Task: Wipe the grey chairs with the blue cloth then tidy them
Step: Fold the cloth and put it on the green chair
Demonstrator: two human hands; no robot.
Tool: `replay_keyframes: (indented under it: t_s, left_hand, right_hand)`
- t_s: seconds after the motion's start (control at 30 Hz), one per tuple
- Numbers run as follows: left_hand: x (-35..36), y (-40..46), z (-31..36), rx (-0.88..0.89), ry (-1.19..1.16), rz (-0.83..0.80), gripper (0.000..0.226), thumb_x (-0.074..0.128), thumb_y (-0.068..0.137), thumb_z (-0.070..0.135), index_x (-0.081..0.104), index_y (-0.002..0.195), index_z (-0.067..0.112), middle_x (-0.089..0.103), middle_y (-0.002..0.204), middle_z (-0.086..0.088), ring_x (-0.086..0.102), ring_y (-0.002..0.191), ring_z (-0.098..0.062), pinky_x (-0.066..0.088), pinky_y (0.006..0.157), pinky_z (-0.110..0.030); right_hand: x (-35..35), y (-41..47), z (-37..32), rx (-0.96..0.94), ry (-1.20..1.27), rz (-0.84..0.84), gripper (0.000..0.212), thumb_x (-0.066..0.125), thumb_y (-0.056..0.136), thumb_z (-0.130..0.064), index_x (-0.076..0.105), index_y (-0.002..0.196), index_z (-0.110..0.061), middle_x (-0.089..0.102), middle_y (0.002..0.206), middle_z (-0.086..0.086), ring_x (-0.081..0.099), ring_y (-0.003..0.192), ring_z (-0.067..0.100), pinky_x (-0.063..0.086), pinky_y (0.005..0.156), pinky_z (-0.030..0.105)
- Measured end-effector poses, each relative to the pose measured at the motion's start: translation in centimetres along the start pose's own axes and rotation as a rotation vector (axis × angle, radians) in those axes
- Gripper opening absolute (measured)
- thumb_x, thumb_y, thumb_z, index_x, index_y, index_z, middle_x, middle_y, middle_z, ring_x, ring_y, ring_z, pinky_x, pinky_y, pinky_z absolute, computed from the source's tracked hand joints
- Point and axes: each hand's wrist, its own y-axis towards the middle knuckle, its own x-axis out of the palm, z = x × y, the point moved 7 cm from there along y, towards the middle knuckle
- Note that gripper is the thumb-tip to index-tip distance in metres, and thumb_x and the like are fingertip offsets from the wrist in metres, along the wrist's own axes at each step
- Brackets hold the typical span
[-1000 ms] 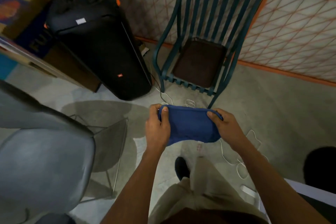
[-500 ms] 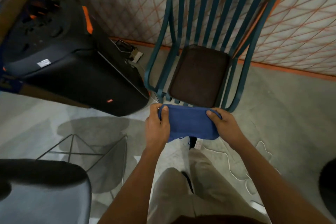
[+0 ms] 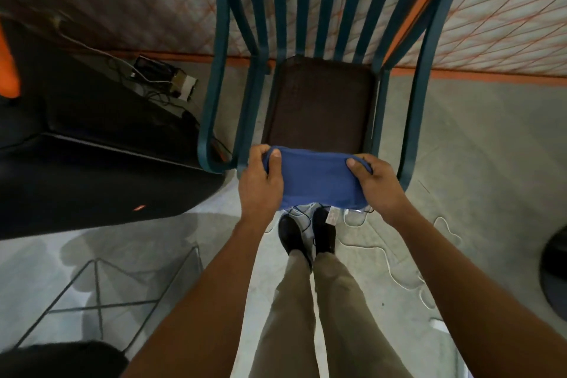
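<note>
One blue cloth is stretched between two hands, the left hand and the right hand. One teal slatted chair with one dark brown seat pad stands ahead, and one large black speaker sits to its left. Two black shoes show below the cloth. One wire chair base stands on the floor, and one white cable trails across it at right.

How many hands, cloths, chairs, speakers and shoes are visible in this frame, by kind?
Hands: 2, left hand and right hand
Blue cloth: 1
Teal slatted chair: 1
Black speaker: 1
Black shoes: 2, one, the other
Total: 7
</note>
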Motion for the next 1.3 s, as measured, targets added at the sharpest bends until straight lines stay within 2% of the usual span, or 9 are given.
replay_keyframes:
  t_s: [0.23,0.37,0.53,0.63,0.77,0.83,0.93,1.07,1.3]
  left_hand:
    - [6.9,7.8,-4.1,0.045,0.078,-0.049,0.026,0.050,0.107,0.038,0.058,0.122,0.018,0.063,0.097,0.004,0.063,0.093,-0.022,0.039,0.077,-0.028]
    - [10.8,12.1,-7.1,0.091,0.149,-0.055,0.029,0.052,0.107,0.040,0.060,0.124,0.018,0.072,0.105,-0.008,0.067,0.098,-0.030,0.044,0.078,-0.029]
    - [14.4,15.9,-9.6,0.160,0.202,-0.071,0.030,0.052,0.105,0.044,0.061,0.123,0.021,0.074,0.103,-0.006,0.069,0.094,-0.028,0.050,0.075,-0.034]
    - [15.6,17.6,-9.9,0.197,0.249,-0.055,0.032,0.053,0.104,0.045,0.063,0.121,0.020,0.072,0.106,-0.005,0.068,0.095,-0.027,0.048,0.074,-0.033]
    - [16.9,19.2,-9.9,0.217,0.336,-0.077,0.033,0.054,0.104,0.044,0.062,0.124,0.019,0.066,0.116,-0.006,0.064,0.103,-0.028,0.047,0.077,-0.037]
    - [17.3,19.6,-10.0,0.218,0.373,-0.114,0.036,0.053,0.103,0.046,0.060,0.129,0.022,0.062,0.124,-0.006,0.061,0.109,-0.028,0.050,0.081,-0.040]
    - [17.0,19.3,-10.6,0.185,0.374,-0.174,0.045,0.057,0.102,0.046,0.053,0.141,0.025,0.054,0.140,-0.007,0.054,0.123,-0.030,0.051,0.093,-0.046]
    - [14.5,16.7,-10.3,0.180,0.350,-0.186,0.053,0.063,0.099,0.036,0.049,0.148,0.025,0.049,0.149,-0.007,0.050,0.129,-0.035,0.047,0.101,-0.056]
    - [5.3,7.7,-5.2,0.182,0.189,-0.104,0.052,0.063,0.100,0.028,0.049,0.149,0.020,0.050,0.150,-0.007,0.047,0.131,-0.031,0.042,0.105,-0.044]
  right_hand:
    - [1.6,7.3,5.5,0.082,-0.054,0.103,0.023,0.052,0.105,-0.028,0.065,0.110,-0.011,0.064,0.100,0.005,0.058,0.091,0.021,0.040,0.079,0.029]
    - [2.9,11.9,8.5,0.075,-0.144,0.142,0.027,0.051,0.105,-0.029,0.064,0.114,-0.007,0.062,0.099,0.005,0.056,0.089,0.022,0.039,0.079,0.030]
    - [3.9,16.3,11.4,0.087,-0.272,0.178,0.028,0.049,0.105,-0.034,0.062,0.111,-0.010,0.062,0.094,0.006,0.057,0.086,0.026,0.040,0.073,0.034]
    - [4.0,18.1,12.1,0.077,-0.347,0.216,0.029,0.048,0.105,-0.038,0.062,0.110,-0.013,0.068,0.099,0.012,0.063,0.089,0.033,0.052,0.078,0.044]
    - [3.7,19.6,12.0,0.060,-0.462,0.236,0.028,0.048,0.105,-0.037,0.062,0.117,-0.016,0.069,0.110,0.013,0.064,0.099,0.037,0.045,0.076,0.037]
    - [3.3,20.1,12.0,0.072,-0.517,0.237,0.029,0.048,0.104,-0.037,0.060,0.124,-0.018,0.067,0.117,0.013,0.063,0.105,0.039,0.047,0.081,0.041]
    - [3.0,19.9,12.0,0.096,-0.573,0.203,0.036,0.050,0.103,-0.034,0.053,0.136,-0.023,0.057,0.132,0.013,0.058,0.115,0.040,0.047,0.093,0.047]
    - [3.2,17.0,11.1,0.096,-0.579,0.130,0.053,0.057,0.099,-0.028,0.040,0.149,-0.027,0.042,0.145,0.012,0.054,0.123,0.041,0.048,0.096,0.050]
    - [4.1,8.2,4.6,-0.045,-0.533,0.021,0.052,0.060,0.099,-0.023,0.044,0.149,-0.022,0.051,0.138,0.014,0.054,0.124,0.039,0.047,0.097,0.046]
